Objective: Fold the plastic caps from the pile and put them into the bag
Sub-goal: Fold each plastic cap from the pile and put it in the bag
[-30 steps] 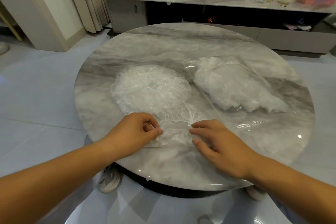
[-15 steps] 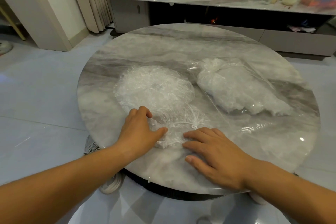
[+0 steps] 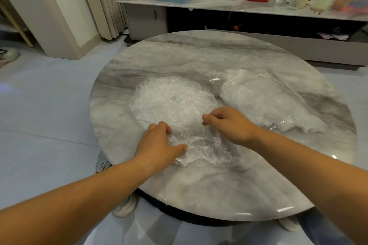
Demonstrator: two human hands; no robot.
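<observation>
Head view: crinkled clear plastic cap point(image 3: 205, 151) is lying crosswise, left hand point(image 3: 159, 143) gripping its left end. Right hand point(image 3: 229, 123) is pinching its far edge

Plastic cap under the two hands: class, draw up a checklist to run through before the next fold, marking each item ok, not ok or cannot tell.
1. Left hand grips the plastic cap at its left edge: ok.
2. Right hand, fingers curled at the cap's far edge, pinches this cap alone and not the pile: cannot tell.
3. Cap lies fully on the table, inside the near rim: ok.
4. Cap separated from the pile: not ok, its far edge meets the pile.
5. Cap folded flat: not ok, it is crumpled.
6. Bag has its mouth open for the cap: cannot tell.
</observation>
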